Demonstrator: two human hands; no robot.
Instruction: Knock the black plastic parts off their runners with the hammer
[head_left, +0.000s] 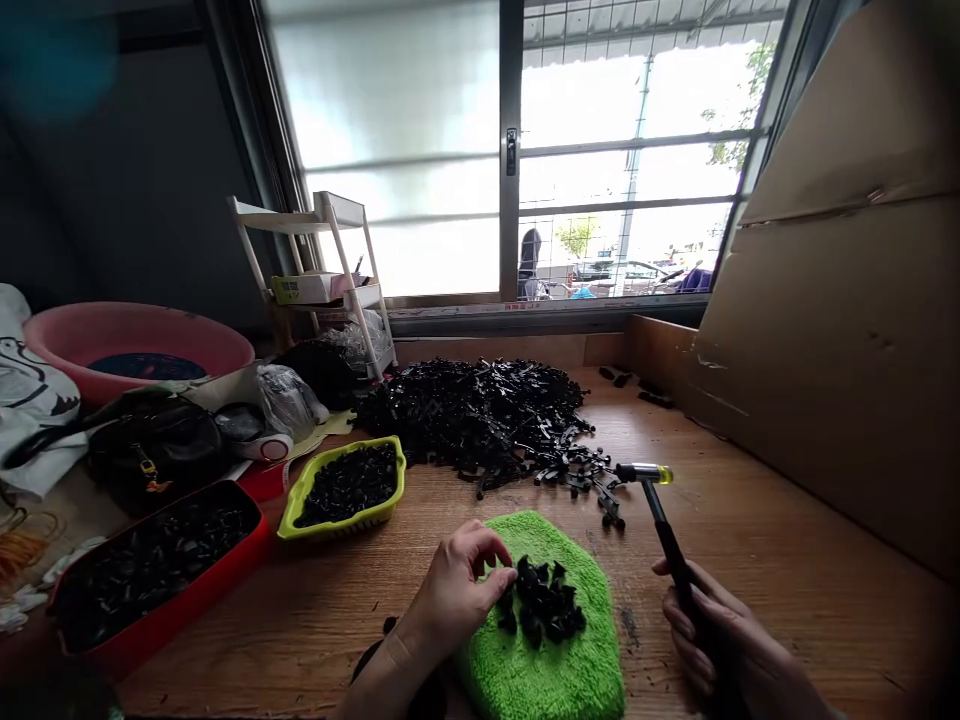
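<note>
A bright green cloth (544, 680) lies on the wooden table, bearing a small heap of black curved pieces (551, 605). At the left side of that heap, my left hand (465, 580) has its thumb and fingertips pinched together; whatever may be between them is too small to make out. My right hand (724, 635) is wrapped round the black handle of a small hammer (660, 500), held upright to the right of the cloth. The hammer's head has a yellow tip on its right end. Behind the cloth spreads a large pile of black parts (480, 415).
A yellow-green basket (399, 468) and a red bin (161, 625), both with small black pieces, stand on the left. Behind them are a black bag (157, 445), a pink basin (142, 320) and a white rack (330, 215). Cardboard (840, 330) leans at the right.
</note>
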